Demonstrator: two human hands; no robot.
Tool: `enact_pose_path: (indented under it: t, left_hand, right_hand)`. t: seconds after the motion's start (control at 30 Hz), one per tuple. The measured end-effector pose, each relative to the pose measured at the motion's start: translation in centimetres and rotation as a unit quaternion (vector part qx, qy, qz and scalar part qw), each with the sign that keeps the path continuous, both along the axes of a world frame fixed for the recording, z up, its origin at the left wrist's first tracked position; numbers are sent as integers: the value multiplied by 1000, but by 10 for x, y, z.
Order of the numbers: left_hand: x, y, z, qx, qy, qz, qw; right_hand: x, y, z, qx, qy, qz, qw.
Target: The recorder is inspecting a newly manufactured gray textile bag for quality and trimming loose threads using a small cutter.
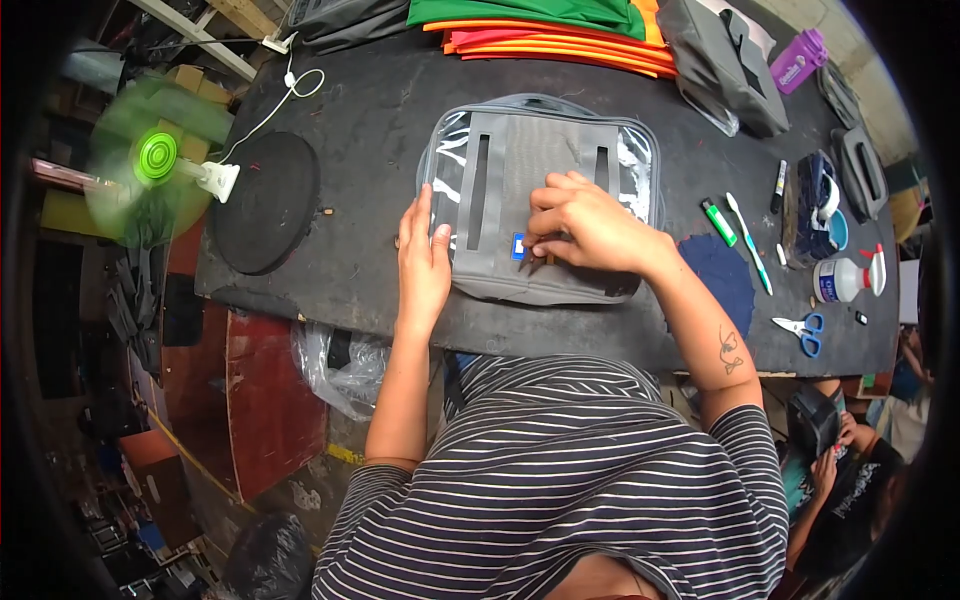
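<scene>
A grey bag (545, 150) with clear plastic side panels and two dark slots lies flat on the black table before me. My left hand (424, 262) rests along the bag's left edge, fingers stretched out and thumb on the clear panel. Over the lower middle of the bag, my right hand (585, 225) is closed in a pinch. Its fingertips are beside a small blue label (518, 246) on the grey fabric. Something small, dark and pointed shows under those fingers, too hidden to name.
Right of the bag lie a green lighter (718, 222), a toothbrush (750, 243), scissors (803, 332), a spray bottle (846, 280) and a dark blue cloth (715, 285). Folded orange and green fabric (550, 45) is stacked behind. A green fan (157, 157) spins at left. Another person (850, 480) works at lower right.
</scene>
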State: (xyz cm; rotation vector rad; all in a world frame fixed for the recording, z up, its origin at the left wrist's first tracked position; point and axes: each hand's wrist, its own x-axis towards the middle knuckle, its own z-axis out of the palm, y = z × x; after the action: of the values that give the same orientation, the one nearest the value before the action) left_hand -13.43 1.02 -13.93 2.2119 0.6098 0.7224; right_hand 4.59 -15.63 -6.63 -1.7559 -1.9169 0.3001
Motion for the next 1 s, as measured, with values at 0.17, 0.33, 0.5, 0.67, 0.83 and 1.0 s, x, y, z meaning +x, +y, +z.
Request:
enact_pose_path:
  t: [0.17,0.33,0.5,0.67,0.83,1.0]
  left_hand:
    - [1,-2,1,1,7,6,1000]
    - [1,0,1,1,10,11,1000]
    - [0,1,-10,-56,-59,86,993]
    - [-10,29,-25,-190,-47,16,980]
    - [30,67,41,-195,-47,-117,973]
    - [99,78,73,-152,-181,-107,966]
  right_hand:
    - [-6,-1,-13,30,-7,5,1000]
    - [6,-13,0,-20,-8,15,1000]
    - [10,-28,14,7,51,-106,993]
    - [15,-46,7,65,107,-215,968]
    - [6,-54,19,127,184,-204,953]
    - [-16,-44,24,97,197,-165,962]
